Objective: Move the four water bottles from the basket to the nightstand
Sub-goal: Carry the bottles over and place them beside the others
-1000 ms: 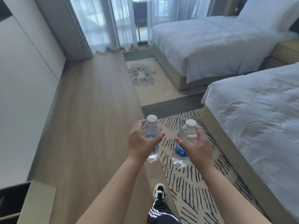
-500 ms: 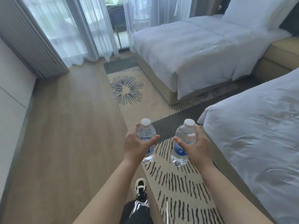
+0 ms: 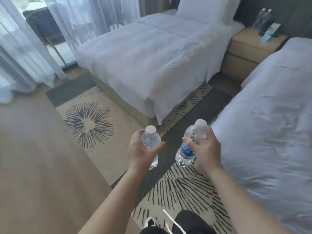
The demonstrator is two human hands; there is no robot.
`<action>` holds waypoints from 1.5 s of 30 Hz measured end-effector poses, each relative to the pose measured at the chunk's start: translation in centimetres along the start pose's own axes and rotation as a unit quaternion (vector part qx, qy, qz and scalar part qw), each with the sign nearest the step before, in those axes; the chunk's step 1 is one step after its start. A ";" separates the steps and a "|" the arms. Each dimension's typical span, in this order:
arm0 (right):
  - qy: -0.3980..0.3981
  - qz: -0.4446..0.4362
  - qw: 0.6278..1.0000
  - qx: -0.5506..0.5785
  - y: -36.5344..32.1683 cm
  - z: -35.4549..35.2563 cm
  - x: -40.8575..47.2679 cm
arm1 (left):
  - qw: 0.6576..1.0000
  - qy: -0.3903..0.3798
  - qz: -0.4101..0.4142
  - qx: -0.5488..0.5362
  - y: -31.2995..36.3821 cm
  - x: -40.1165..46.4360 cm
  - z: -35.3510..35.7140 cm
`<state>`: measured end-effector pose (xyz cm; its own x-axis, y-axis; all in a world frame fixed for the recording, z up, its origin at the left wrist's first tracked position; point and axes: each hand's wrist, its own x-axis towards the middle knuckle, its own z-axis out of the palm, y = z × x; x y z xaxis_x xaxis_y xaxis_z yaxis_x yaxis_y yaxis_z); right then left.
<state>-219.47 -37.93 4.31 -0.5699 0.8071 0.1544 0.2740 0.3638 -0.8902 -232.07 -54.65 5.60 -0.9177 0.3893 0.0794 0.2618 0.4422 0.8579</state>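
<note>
My left hand (image 3: 141, 150) grips a clear water bottle (image 3: 150, 140) with a white cap, held upright. My right hand (image 3: 206, 152) grips a second water bottle (image 3: 187, 149) with a blue label, tilted a little to the right. Both are held over the patterned rug, in front of me. The tan nightstand (image 3: 244, 48) stands far off at the upper right, between the two beds. Two water bottles (image 3: 262, 17) stand at its back, blurred. The basket is out of view.
A white bed (image 3: 148, 56) lies ahead and another white bed (image 3: 270, 124) runs along my right. A rug strip (image 3: 202, 107) leads between them toward the nightstand. Small dark items and a card (image 3: 270, 32) sit on the nightstand. Sheer curtains (image 3: 25, 48) hang at the left.
The view has swung right and moved forward; the nightstand and its two bottles have come into sight. Both hands still carry their bottles, and the right bottle now tilts more.
</note>
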 end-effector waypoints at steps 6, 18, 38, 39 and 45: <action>0.063 0.030 0.997 -0.036 2.8 0.4 13.0 | 0.997 -0.071 0.026 -0.011 2.5 13.9 8.6; 0.155 0.058 0.983 -0.085 8.3 -3.6 43.6 | 0.986 -0.144 0.068 -0.039 13.8 39.8 29.0; 0.312 0.151 0.932 -0.102 17.0 -7.7 85.0 | 0.946 -0.281 0.157 -0.031 28.7 78.7 59.1; 0.316 0.154 0.930 -0.104 17.3 -8.1 86.7 | 0.944 -0.288 0.158 -0.030 29.4 80.3 60.3; 0.328 0.171 0.923 -0.107 20.9 -10.1 96.3 | 0.942 -0.298 0.152 -0.042 33.1 88.0 68.4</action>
<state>-260.82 52.14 4.93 0.1498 0.9743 0.1682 0.5374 0.0626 -0.8410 -283.67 49.55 6.28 -0.4675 0.8826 0.0503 0.4370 0.1813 0.8810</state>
